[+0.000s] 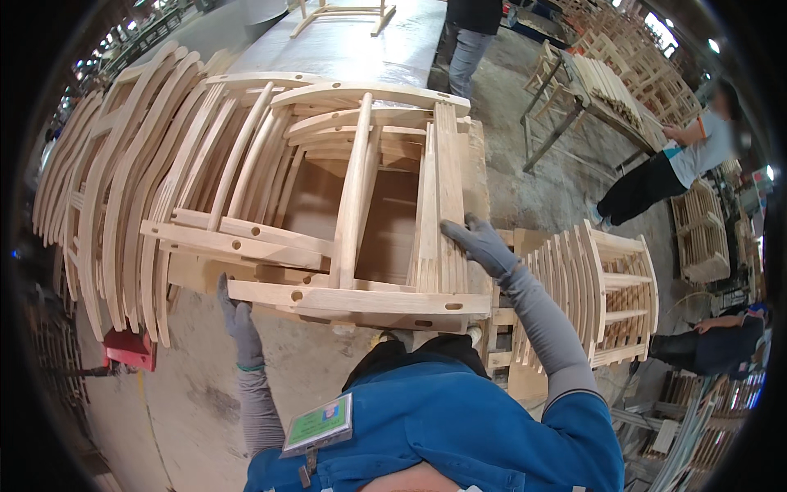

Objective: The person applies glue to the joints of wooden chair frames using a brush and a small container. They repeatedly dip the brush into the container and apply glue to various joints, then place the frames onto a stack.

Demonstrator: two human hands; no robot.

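A pale wooden chair-back frame (352,205) with curved slats and drilled rails lies on a stack of like frames in front of me. My left hand (238,316), in a grey glove, grips the left end of the frame's near rail (361,299) from below. My right hand (479,242), also in a grey glove, presses flat on the frame's right side piece (449,180). Both grey sleeves come up from my blue jacket.
More curved frames (106,189) lean in a row at the left. A second stack of frames (598,287) stands at the right. A red object (129,348) sits on the concrete floor. Other people stand at the top and right near a metal table (590,90).
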